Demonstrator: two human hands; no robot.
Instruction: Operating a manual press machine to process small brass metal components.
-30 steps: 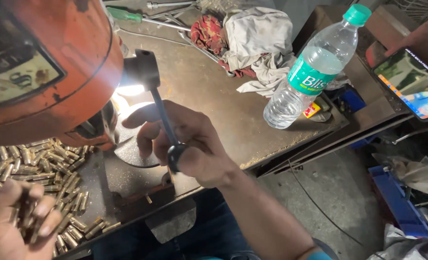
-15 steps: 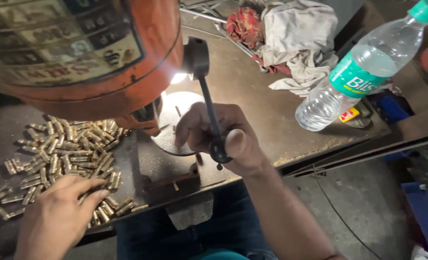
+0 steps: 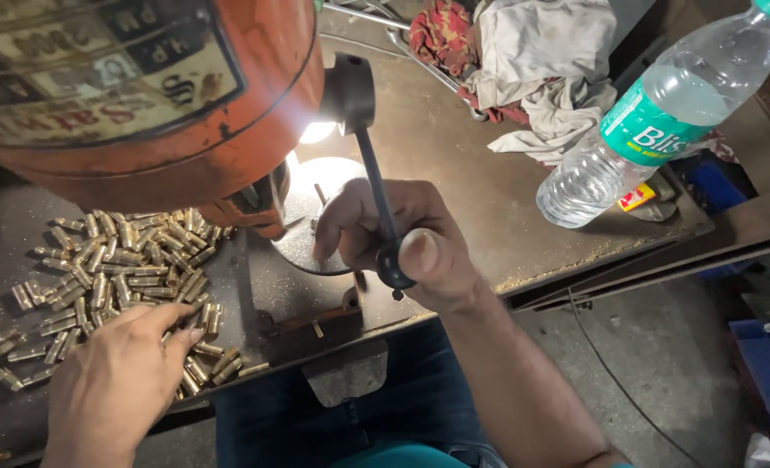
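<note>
An orange drill press head (image 3: 142, 95) fills the upper left. Its black feed lever (image 3: 376, 186) slants down to a black knob, and my right hand (image 3: 402, 243) is wrapped around that lever just above the knob. Beneath the hand lies the round lit machine table (image 3: 315, 217). My left hand (image 3: 120, 377) rests palm down, fingers spread, on the near edge of a heap of several small brass cylinders (image 3: 125, 260) on the dark bench. I cannot see whether its fingers pinch one.
A clear plastic water bottle (image 3: 653, 113) with a green label lies tilted at the right on the brown bench top (image 3: 489, 199). Crumpled grey and red rags (image 3: 523, 61) sit at the back. The bench edge drops to a concrete floor with a blue crate (image 3: 766, 373).
My view has shifted left and closer. My left hand has moved up onto the brass pile. My right hand stays on the lever, which sits slightly lower.
</note>
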